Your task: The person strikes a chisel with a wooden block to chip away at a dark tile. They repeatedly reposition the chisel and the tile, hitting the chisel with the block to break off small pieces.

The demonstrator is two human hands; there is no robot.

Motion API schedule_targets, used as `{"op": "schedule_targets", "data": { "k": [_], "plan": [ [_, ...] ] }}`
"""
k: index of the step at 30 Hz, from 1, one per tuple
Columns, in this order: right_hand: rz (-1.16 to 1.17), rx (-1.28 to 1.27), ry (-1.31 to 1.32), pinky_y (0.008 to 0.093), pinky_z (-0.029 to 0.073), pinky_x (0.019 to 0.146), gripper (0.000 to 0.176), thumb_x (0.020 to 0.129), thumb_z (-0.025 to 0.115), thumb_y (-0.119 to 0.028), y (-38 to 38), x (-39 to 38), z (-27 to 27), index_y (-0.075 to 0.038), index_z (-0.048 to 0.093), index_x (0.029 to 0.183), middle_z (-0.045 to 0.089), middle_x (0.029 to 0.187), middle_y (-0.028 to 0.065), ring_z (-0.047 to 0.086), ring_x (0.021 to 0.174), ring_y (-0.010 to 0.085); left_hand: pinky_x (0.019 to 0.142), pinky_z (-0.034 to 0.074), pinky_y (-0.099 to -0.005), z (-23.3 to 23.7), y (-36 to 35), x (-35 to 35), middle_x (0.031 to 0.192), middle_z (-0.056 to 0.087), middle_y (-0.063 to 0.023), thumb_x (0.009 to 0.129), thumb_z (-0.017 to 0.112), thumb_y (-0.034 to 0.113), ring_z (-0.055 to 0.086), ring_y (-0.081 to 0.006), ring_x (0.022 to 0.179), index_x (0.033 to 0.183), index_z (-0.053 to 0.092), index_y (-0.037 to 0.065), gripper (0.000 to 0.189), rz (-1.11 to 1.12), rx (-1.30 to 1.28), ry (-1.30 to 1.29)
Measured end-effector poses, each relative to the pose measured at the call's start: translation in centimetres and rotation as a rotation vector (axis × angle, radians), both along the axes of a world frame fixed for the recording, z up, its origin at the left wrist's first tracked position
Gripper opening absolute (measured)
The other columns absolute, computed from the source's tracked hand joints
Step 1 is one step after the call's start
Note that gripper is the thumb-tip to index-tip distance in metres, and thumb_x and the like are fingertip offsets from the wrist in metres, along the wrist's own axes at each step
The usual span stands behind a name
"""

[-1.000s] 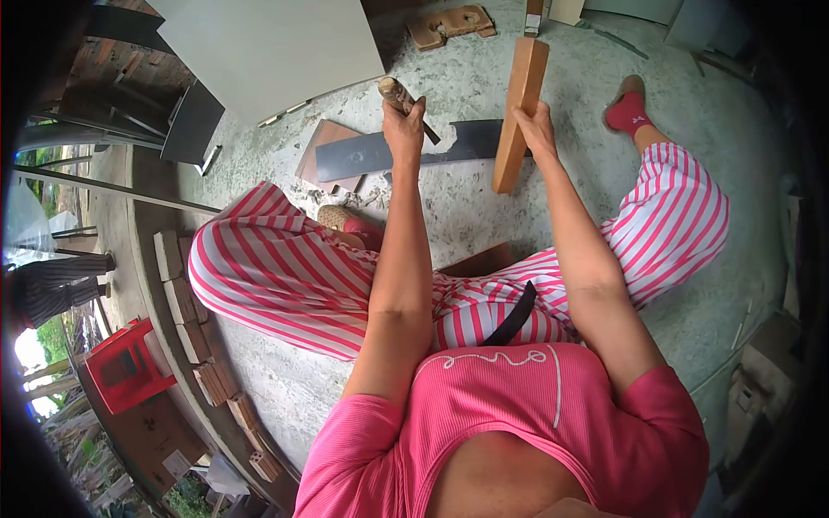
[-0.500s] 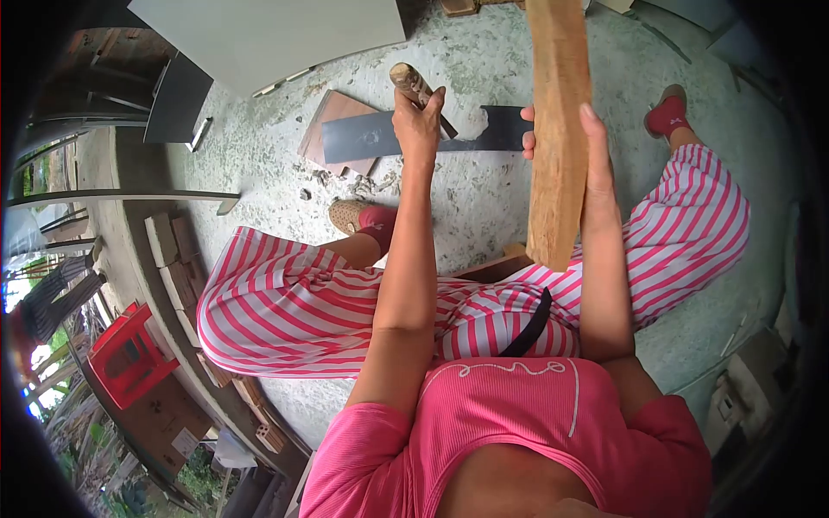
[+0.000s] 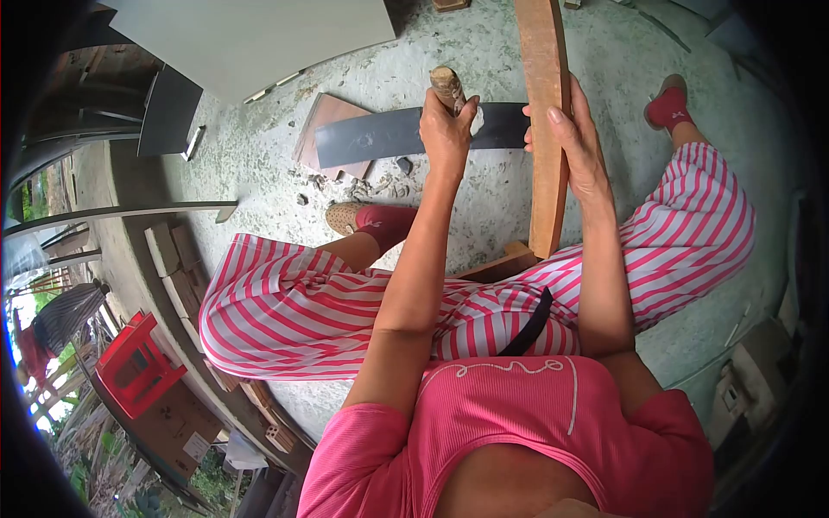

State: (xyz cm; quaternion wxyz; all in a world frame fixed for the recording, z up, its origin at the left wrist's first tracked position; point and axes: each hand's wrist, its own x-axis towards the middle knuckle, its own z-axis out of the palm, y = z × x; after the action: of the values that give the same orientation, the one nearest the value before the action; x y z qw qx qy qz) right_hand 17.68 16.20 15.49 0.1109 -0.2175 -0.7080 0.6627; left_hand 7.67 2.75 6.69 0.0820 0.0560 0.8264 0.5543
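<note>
My left hand (image 3: 446, 142) is closed around the rough, round wooden handle (image 3: 446, 84) of a tool. The handle's butt points up toward me, and the hand hides the tool's far end. In my right hand (image 3: 580, 142) is a long, slightly curved piece of wood (image 3: 546, 164), gripped near its middle. My thumb lies across its face, and fingertips show at the other edge. The wood's near end hangs above my lap, and its far end runs out of view. Below both hands a dark, flat strip (image 3: 380, 136) crosses the floor.
Under the strip's left part lies a brown board (image 3: 324, 121), with small dark chips nearby. A wooden piece (image 3: 509, 263) sits between my legs. Large grey panel (image 3: 259, 43) at upper left. Along the left ledge are bricks (image 3: 173, 268) and a red plastic item (image 3: 136, 364).
My left hand has moved right with the tool, closer to the wood. The wood has turned in my right hand, showing a darker face, and shifted slightly left.
</note>
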Motion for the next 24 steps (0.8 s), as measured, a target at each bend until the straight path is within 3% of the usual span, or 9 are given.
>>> {"op": "schedule_targets", "data": {
  "k": [7,9,10,14,17,19,24],
  "plan": [
    [-0.006,0.057,0.023,0.0305,0.052,0.068,0.081,0.082,0.056,-0.052,-0.1,0.2,0.1,-0.009,0.025,0.143,0.055,0.104,0.0157,0.059,0.078,0.0159,0.07,0.047,-0.0372,-0.8,0.0,0.2,0.079,0.063,-0.0146,0.073,0.076,0.026,0.061,-0.0259,0.073,0.095,0.051,-0.001,0.042,0.037,-0.024,0.043],
    [-0.023,-0.003,0.005,0.039,0.029,0.104,0.078,0.083,0.057,-0.051,-0.7,0.5,0.5,-0.004,0.03,0.139,0.042,0.133,0.0166,0.037,0.126,0.0265,0.07,0.046,-0.0391,-1.4,0.1,0.3,0.083,0.061,-0.0158,0.072,0.077,0.023,0.058,-0.0302,0.074,0.095,0.05,0.0,0.042,0.041,0.042,0.071],
    [-0.025,-0.002,0.006,0.039,0.029,0.104,0.078,0.083,0.057,-0.051,-0.7,0.5,0.6,-0.004,0.03,0.139,0.042,0.133,0.0166,0.037,0.126,0.0265,0.07,0.045,-0.041,-1.7,0.1,0.3,0.086,0.058,-0.017,0.071,0.077,0.02,0.056,-0.0345,0.076,0.095,0.049,0.0,0.042,0.049,0.107,0.092],
    [-0.013,0.019,-0.018,0.039,0.029,0.104,0.078,0.083,0.057,-0.051,-1.0,0.5,0.5,-0.003,0.03,0.139,0.043,0.133,0.0173,0.039,0.125,0.0274,0.071,0.045,-0.0411,-2.1,0.2,0.4,0.086,0.057,-0.0169,0.074,0.074,0.018,0.056,-0.0343,0.078,0.097,0.047,0.001,0.039,0.06,0.089,0.183],
    [-0.016,0.041,-0.023,0.039,0.03,0.104,0.079,0.083,0.057,-0.051,-1.4,0.3,1.0,-0.003,0.029,0.139,0.044,0.132,0.0179,0.04,0.124,0.0279,0.072,0.045,-0.0416,-2.0,0.1,0.2,0.086,0.057,-0.0183,0.077,0.068,0.016,0.056,-0.034,0.077,0.099,0.044,0.001,0.037,0.004,0.126,0.088],
    [-0.013,0.051,-0.012,0.039,0.03,0.103,0.08,0.083,0.057,-0.051,-1.5,0.2,1.3,-0.002,0.028,0.14,0.045,0.131,0.0183,0.041,0.124,0.0281,0.073,0.047,-0.036,-1.6,0.0,0.2,0.09,0.059,-0.0139,0.08,0.063,0.014,0.058,-0.0242,0.081,0.102,0.044,-0.002,0.032,-0.073,0.122,-0.009],
    [-0.002,0.2,-0.173,0.0373,0.035,0.101,0.092,0.078,0.061,-0.055,-1.3,0.6,-0.1,-0.003,0.021,0.143,0.047,0.13,0.0226,0.046,0.122,0.0303,0.071,0.047,-0.0379,-1.2,-0.8,-0.6,0.089,0.06,-0.0177,0.077,0.07,0.016,0.059,-0.0281,0.079,0.099,0.044,-0.001,0.037,-0.173,0.141,-0.027]
  ]
}}
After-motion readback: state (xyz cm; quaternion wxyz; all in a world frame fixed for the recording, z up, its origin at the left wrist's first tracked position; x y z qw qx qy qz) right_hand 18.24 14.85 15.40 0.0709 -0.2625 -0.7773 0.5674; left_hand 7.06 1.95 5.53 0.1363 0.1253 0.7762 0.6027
